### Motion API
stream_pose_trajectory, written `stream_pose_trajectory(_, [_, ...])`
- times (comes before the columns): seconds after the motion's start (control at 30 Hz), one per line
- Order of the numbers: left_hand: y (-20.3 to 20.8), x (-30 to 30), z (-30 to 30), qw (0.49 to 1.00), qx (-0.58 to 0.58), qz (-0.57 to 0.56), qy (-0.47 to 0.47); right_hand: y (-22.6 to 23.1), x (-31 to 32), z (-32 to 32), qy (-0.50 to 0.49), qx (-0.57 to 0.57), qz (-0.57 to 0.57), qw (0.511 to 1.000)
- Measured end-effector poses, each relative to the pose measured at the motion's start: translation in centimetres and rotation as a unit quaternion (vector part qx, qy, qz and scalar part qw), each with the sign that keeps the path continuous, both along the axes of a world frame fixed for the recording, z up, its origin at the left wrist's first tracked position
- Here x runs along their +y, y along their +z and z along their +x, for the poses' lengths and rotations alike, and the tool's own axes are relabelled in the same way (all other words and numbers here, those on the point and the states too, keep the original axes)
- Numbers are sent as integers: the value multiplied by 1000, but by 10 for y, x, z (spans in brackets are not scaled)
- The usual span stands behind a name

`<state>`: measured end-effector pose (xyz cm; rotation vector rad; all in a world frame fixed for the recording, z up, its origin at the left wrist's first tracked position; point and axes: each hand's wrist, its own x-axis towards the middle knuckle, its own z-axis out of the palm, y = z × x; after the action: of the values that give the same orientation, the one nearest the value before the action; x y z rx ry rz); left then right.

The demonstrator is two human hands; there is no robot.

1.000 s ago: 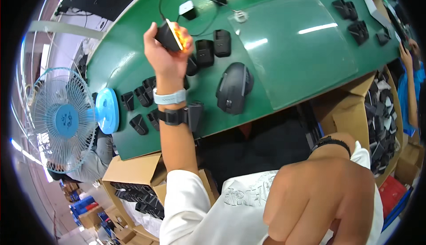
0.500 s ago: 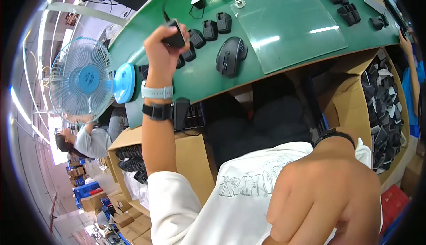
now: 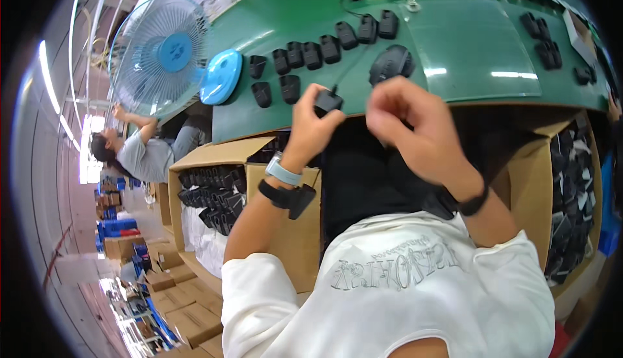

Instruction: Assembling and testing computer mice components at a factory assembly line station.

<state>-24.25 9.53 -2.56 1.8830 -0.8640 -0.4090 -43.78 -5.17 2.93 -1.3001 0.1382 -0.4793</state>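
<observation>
Over the table's [image 3: 250,118] near edge, the left hand [image 3: 310,126] pinches a corded black block [image 3: 329,101]; the right hand [image 3: 415,124], blurred, looks half-curled, empty from here. A mouse [image 3: 391,63], black cases [image 3: 330,48] and left-edge fan [image 3: 175,52] crowd round.

Left of the gripping left hand [image 3: 310,128], a strip light [image 3: 48,76] is glowing; rightward, a clear sheet [image 3: 477,47] is glaring, the right hand [image 3: 418,131] blurring.

Block [image 3: 328,102] in left hand [image 3: 311,128]; mouse [image 3: 392,63] right, on table [image 3: 285,21]; fan [image 3: 174,53] left; cartons [image 3: 292,241] either side
</observation>
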Motion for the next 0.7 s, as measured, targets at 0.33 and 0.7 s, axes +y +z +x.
stream_pose_trajectory(0.33, [-15,-13,-14,975,-222,-22,-9,-109,5,101,-132,42,-119,983])
stream_pose_trajectory(0.7, [-32,-1,4,966,-244,17,82,-130,-11,136,-121,23,-6,992])
